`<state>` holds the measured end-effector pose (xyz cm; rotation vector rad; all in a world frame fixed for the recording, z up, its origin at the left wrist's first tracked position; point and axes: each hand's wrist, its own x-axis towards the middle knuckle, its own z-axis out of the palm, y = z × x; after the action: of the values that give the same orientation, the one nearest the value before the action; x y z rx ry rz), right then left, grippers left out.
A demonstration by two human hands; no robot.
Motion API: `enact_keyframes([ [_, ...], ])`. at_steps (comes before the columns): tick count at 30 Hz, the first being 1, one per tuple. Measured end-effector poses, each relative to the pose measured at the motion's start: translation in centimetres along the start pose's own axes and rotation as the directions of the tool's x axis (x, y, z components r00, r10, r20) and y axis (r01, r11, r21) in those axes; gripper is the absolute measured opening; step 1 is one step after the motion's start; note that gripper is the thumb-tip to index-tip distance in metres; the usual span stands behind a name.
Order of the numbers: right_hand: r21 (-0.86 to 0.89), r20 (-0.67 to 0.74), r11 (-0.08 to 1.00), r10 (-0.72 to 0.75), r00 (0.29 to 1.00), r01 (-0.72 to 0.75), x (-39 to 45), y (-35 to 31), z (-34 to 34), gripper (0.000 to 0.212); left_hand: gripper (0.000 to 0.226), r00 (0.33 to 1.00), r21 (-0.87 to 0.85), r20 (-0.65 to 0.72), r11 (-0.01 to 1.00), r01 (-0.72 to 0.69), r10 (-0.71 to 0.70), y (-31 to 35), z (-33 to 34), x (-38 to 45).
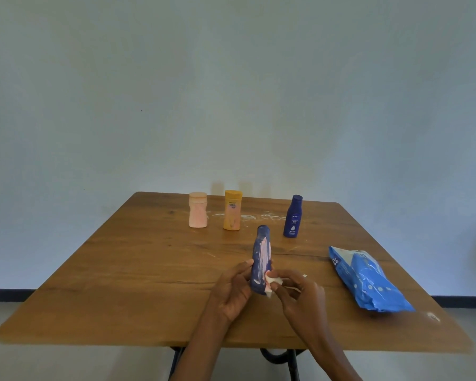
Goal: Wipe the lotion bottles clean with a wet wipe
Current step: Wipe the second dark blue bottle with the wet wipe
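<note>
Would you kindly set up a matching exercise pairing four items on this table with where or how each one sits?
Things:
1. smeared blue bottle
2. wet wipe
3. wipes pack
4. pink bottle

States:
A. lying flat at the table's right side
B. standing upright, far left of the row
C. gripped in the left hand
D. pinched by the right hand

Pairs: 1-C, 2-D, 3-A, 4-B

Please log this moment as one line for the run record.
left hand: grips smeared blue bottle | right hand: pinches wet wipe at bottle's base | standing bottles: three
</note>
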<state>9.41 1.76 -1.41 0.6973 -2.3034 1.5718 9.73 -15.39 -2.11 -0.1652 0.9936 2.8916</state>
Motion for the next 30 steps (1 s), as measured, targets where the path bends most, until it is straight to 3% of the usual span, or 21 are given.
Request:
enact_keyframes([
  [5, -0.053, -0.013, 0.997, -0.055, 0.998, 0.055, -0.8, -0.4, 1.0, 0.025, 0.051, 0.992, 0.017, -0.119, 1.000, -0.026, 0.028, 0.0, 0.1, 0.3],
  [13, -0.307, 0.098, 0.916, -0.238, 0.966, 0.257, -0.1, -1.5, 1.6, 0.026, 0.051, 0.984, 0.095, -0.153, 0.992, -0.078, 0.092, -0.3, -0.3, 0.6],
  [18, -0.338, 0.117, 0.913, -0.202, 0.972, 0.230, 1.6, -2.5, 1.8, 0.020, 0.012, 0.990, 0.113, -0.090, 0.989, -0.094, 0.105, -0.3, -0.1, 0.2],
  [21, -0.319, 0.086, 0.920, -0.210, 0.974, 0.227, 1.3, -2.5, 2.3, 0.023, 0.026, 0.993, 0.044, -0.063, 0.994, -0.100, 0.103, -0.2, -0.3, 0.0],
  [26, -0.291, 0.018, 0.941, -0.176, 0.984, 0.173, -0.2, -2.1, 1.9, 0.026, 0.053, 0.996, 0.148, -0.013, 0.986, -0.081, 0.084, -0.2, 0.1, -0.3],
  [30, -0.161, -0.056, 0.977, -0.149, 0.987, 0.139, 0.6, -2.7, 1.3, 0.035, 0.047, 0.996, 0.129, 0.020, 0.987, -0.092, 0.090, -0.3, 0.3, -0.3],
])
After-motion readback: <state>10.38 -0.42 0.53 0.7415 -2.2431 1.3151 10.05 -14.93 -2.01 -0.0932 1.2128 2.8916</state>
